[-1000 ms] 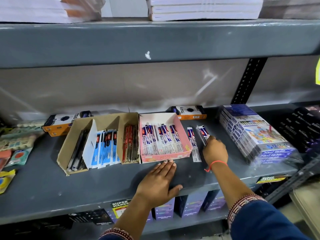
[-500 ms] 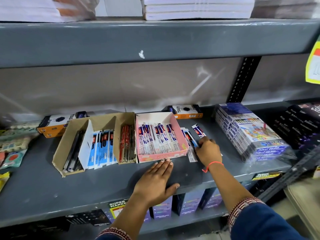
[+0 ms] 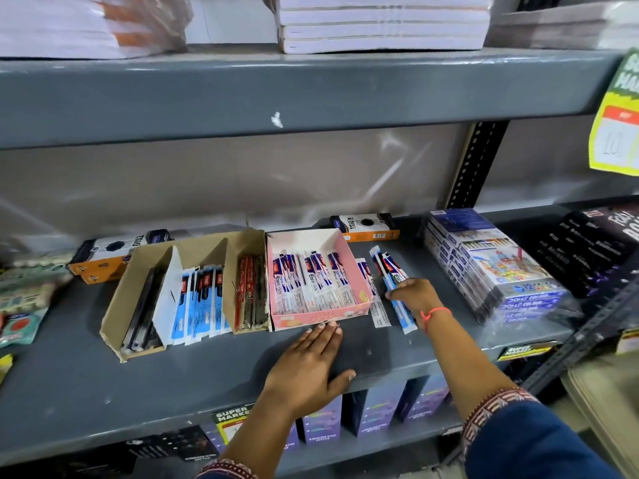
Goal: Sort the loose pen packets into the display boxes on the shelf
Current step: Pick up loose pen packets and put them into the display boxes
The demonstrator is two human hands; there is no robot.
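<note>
A pink display box (image 3: 359, 271) on the grey shelf (image 3: 173, 368) holds several white-and-blue pen packets. Just right of it one loose pen packet (image 3: 375, 305) lies flat on the shelf. My right hand (image 3: 416, 297) grips a couple more loose pen packets (image 3: 389, 267) and holds them tilted, slightly off the shelf, beside the box. My left hand (image 3: 307, 368) rests flat on the shelf, fingertips touching the pink box's front wall. Left of the pink box stands a brown cardboard display box (image 3: 121, 305) with black, blue and red pen packets in its compartments.
A stack of colour-pencil packs (image 3: 491, 264) sits close on the right, dark packs (image 3: 594, 247) beyond it. Orange-and-black boxes (image 3: 366, 227) lie behind the display boxes. Small packets (image 3: 20, 305) crowd the left edge. The upper shelf's beam (image 3: 311, 95) hangs overhead.
My right hand closed on the loose packets right of the pink box and lifted them slightly. My left hand stayed flat at the box's front. The camera shifted a little.
</note>
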